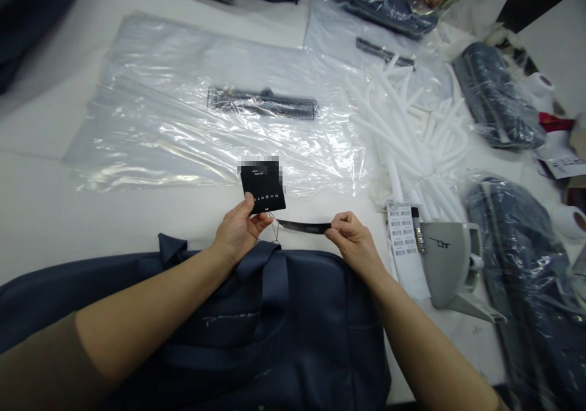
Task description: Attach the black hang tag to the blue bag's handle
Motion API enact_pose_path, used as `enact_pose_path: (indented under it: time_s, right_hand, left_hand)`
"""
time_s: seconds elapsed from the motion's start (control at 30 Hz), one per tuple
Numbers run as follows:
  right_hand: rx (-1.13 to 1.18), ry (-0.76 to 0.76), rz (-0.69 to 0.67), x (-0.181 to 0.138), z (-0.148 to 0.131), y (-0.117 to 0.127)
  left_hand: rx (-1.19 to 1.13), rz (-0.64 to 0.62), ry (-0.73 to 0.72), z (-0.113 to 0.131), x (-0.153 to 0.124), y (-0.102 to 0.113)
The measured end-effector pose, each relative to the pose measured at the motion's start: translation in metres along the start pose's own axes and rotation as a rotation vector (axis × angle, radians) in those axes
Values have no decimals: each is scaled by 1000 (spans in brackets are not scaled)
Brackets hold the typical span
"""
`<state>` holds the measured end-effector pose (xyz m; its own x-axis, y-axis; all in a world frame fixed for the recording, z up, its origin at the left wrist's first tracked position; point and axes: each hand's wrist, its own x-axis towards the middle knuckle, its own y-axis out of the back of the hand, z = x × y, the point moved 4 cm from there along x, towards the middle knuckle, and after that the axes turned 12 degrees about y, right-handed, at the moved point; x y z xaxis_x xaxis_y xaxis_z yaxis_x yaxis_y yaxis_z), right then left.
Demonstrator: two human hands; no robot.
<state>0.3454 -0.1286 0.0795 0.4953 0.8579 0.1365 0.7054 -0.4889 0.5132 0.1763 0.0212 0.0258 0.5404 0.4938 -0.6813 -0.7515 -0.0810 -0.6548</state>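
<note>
Above one navy bag [293,325], two hands [238,231] [354,243] pinch one tag [262,186].

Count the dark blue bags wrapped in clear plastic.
3 wrapped dark blue bags: one at top centre by another person's hand, one at upper right, one at lower right beside the grey tagging gun. Others may lie beyond the frame edges.

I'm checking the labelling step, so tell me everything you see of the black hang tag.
The black hang tag is a flat, card-like square with pale print, its top edge blurred. It stands upright above the navy bag, pinched at its lower edge by the left hand. A thin string hangs beneath it, and the right hand holds a black strip beside it.
</note>
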Motion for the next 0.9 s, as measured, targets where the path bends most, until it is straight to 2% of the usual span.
enact_pose_path:
  time_s: [0.07, 0.17, 0.27, 0.43, 0.5, 0.57, 0.63, 0.7, 0.77, 0.83, 0.9]
  right_hand:
    - [34, -72, -16, 0, 6, -3]
    - [208, -239, -38, -1, 15, -8]
    - [306, -273, 3, 3, 14, -13]
    - [340, -320, -54, 6, 9, -16]
    - [316, -263, -83, 5, 8, -12]
    - [208, -129, -132, 4, 6, -8]
    - [11, 133, -125, 4, -1, -2]
    - [-228, 430, -40, 1, -12, 3]
    - [-413, 599, 21, -3, -21, 4]
    - [-462, 605, -31, -4, -23, -1]
    - [-393, 532, -145, -3, -21, -8]
  left_hand:
    - [-16, -31, -1, 1, 0, 0]
    - [-30, -71, 13, 1, 1, -1]
    - [-25, -67, 14, 1, 1, 0]
    - [5, -65, 9, -1, 3, 2]
    - [8, -71, 1, -1, 4, 3]
    - [2, -66, -3, -1, 5, 4]
    - [-7, -50, 7, -1, 6, 5]
    - [-13, -32, 23, -2, 7, 5]
    - [-15, -17, 37, -2, 6, 5]
    - [-12, -11, 44, -3, 5, 5]
    - [-2, -10, 54, -3, 5, 5]
